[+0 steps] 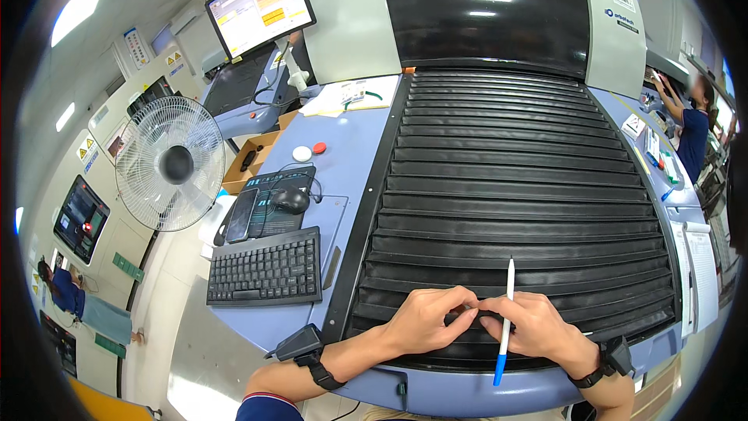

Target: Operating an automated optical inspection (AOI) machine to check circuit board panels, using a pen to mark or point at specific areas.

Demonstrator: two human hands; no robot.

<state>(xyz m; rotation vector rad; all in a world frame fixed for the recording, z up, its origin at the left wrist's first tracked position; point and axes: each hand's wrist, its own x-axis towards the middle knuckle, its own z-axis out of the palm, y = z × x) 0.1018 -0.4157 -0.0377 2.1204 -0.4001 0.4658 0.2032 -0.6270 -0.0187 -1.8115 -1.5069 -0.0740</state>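
The pen [506, 322] is white with a blue cap. The ribbed shutter [514, 187] in the middle is black. At the left, the keyboard [266, 269] and mouse [291, 199] are black, the fan [171, 163] white, and the desk [354, 136] pale blue.

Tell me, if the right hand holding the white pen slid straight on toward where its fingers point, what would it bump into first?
The right hand points left along the black ribbed roller shutter. Its fingertips already meet those of the left hand at a small dark handle, so it would likely press into that hand first.
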